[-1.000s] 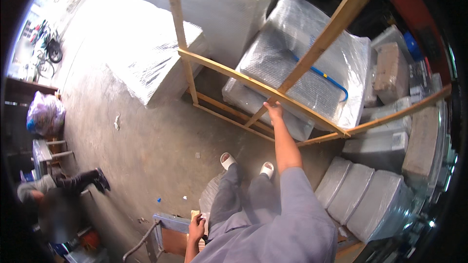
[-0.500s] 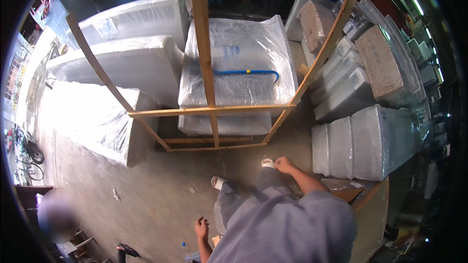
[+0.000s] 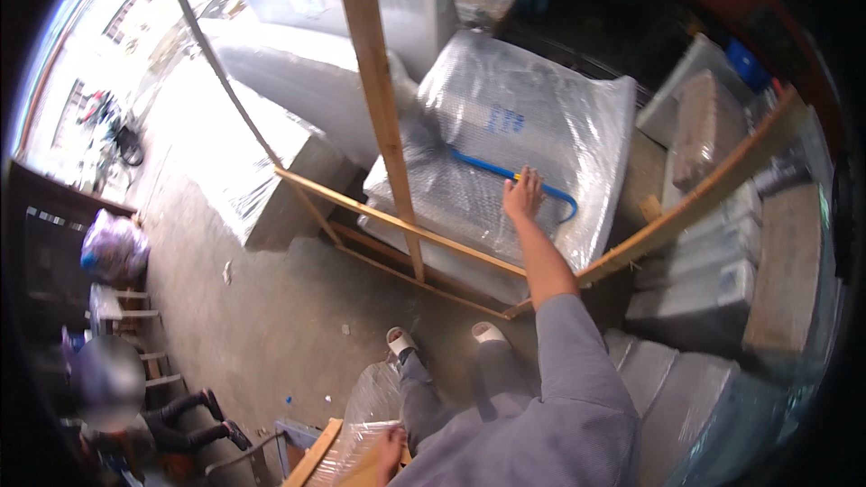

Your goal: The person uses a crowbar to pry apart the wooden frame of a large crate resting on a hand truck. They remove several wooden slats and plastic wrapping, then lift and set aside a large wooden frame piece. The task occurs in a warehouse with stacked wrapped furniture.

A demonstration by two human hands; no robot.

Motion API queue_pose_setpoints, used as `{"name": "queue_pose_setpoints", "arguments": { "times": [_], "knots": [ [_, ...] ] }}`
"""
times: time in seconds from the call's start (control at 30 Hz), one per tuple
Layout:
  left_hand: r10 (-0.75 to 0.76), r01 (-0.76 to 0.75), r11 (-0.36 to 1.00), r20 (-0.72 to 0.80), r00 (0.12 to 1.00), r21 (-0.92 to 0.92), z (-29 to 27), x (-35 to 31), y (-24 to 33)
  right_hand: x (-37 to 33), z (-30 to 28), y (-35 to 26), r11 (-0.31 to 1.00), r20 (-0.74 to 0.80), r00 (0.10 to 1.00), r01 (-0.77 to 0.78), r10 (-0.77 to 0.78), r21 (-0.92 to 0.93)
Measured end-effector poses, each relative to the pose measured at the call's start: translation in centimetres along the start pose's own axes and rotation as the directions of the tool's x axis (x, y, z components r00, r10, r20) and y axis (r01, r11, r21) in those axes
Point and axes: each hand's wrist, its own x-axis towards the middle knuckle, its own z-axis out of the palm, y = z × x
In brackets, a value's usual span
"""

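My right arm reaches out over the wooden slat frame [image 3: 469, 252], and my right hand [image 3: 525, 197] is over a blue crowbar [image 3: 487, 165] with a hooked end. Its fingers are stretched and apart, not wrapped round the bar; whether they touch it I cannot tell. The crowbar lies on a large bubble-wrapped package [image 3: 550, 99] inside the frame. Low in view, my left hand [image 3: 391, 449] is beside clear plastic wrapping [image 3: 372, 397] and a piece of wood [image 3: 316, 455]; its fingers are too unclear to read.
Wrapped boxes stand at left [image 3: 262, 153] and right [image 3: 704, 293]. One upright slat [image 3: 372, 81] rises in front of the package; another slat [image 3: 713, 185] slants up at right. A person [image 3: 135, 424] sits at the lower left. Small scraps lie on the concrete floor [image 3: 280, 334].
My right hand has gone from beside my leg up and forward to the crowbar. My view has turned, and my left hand now shows beside plastic wrapping.
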Motion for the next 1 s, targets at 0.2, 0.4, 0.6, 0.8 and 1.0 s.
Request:
{"name": "queue_pose_setpoints", "arguments": {
  "times": [0.2,0.4,0.6,0.8,1.0],
  "knots": [
    [-0.070,0.082,0.993,-0.123,0.990,0.088,7.6,-7.6,-2.2,4.2,0.1,3.0,0.861,0.428,0.889,0.339,-0.162,-0.379],
    [-0.284,0.246,0.954,-0.256,0.924,-0.171,16.0,-11.8,-5.3,8.9,5.0,5.9,0.829,0.559,0.769,0.506,-0.310,-0.237],
    [-0.374,0.302,0.922,-0.355,0.857,-0.241,18.1,-15.7,-4.5,13.5,8.1,6.5,0.801,0.491,0.782,0.547,-0.385,-0.243],
    [-0.412,0.283,0.891,-0.371,0.832,-0.354,18.0,-18.7,-3.5,10.8,2.0,0.4,0.892,0.509,0.775,0.452,-0.374,-0.032],
    [-0.440,0.219,0.877,-0.532,0.723,-0.428,12.3,-19.9,-2.2,6.8,-7.3,-2.8,0.935,0.563,0.747,0.256,-0.353,0.247]
  ]
}}
